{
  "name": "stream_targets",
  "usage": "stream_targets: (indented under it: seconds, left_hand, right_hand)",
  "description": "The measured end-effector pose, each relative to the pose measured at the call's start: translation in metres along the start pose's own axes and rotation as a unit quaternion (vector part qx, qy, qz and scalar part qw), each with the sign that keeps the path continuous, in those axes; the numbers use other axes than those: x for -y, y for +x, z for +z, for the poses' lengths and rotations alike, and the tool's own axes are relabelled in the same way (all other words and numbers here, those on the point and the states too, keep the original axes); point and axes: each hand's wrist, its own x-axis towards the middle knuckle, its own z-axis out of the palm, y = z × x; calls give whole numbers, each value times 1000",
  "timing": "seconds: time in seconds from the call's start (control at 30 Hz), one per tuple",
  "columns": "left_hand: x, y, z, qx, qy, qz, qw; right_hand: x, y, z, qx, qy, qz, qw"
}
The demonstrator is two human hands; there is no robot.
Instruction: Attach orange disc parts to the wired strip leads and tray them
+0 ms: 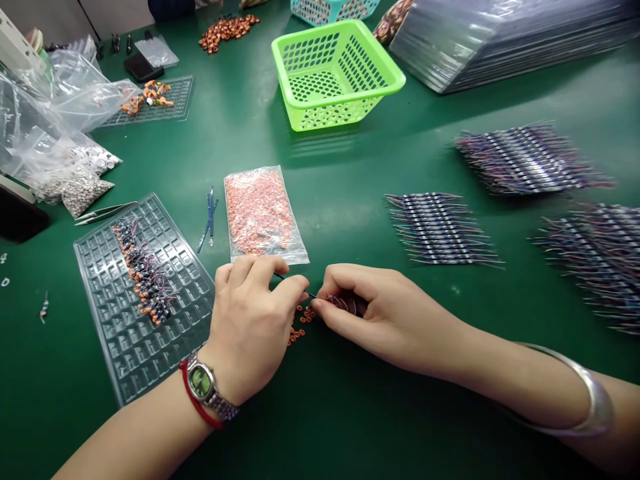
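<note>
My left hand (255,320) is closed, thumb and fingers pinching a thin dark rod-like piece (309,294) whose exact kind I cannot make out. It slants down to the fingertips of my right hand (385,313). Curled fingers of that hand hold a small bunch of thin reddish wires (345,304), partly hidden in the palm. Below the fingertips, several small orange rings (296,335) lie loose on the green table. Just beyond my hands is a clear bag of orange rings (260,210). Left of my left hand, a clear compartment tray (105,313) carries a row of small wired parts with orange ends (145,273).
A green basket (340,110) stands farther back. To the right lie flat bundles of wired strips (435,228) and a stack of clear trays (480,47). Tweezers (105,213), plastic bags (70,120) and blue strips (210,217) are at left.
</note>
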Motion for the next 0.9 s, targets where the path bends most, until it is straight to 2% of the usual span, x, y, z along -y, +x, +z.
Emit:
stream_targets:
  seconds: [0.43, 0.63, 0.9]
  left_hand:
    - [1, 0, -2, 13, -49, 19, 998]
    - [0, 0, -3, 34, -41, 38, 998]
    - [1, -2, 4, 32, -36, 46, 998]
  right_hand:
    - [2, -4, 6, -29, -87, -95, 991]
    - [4, -4, 9, -32, -94, -101, 990]
    - [1, -2, 11, -15, -40, -85, 995]
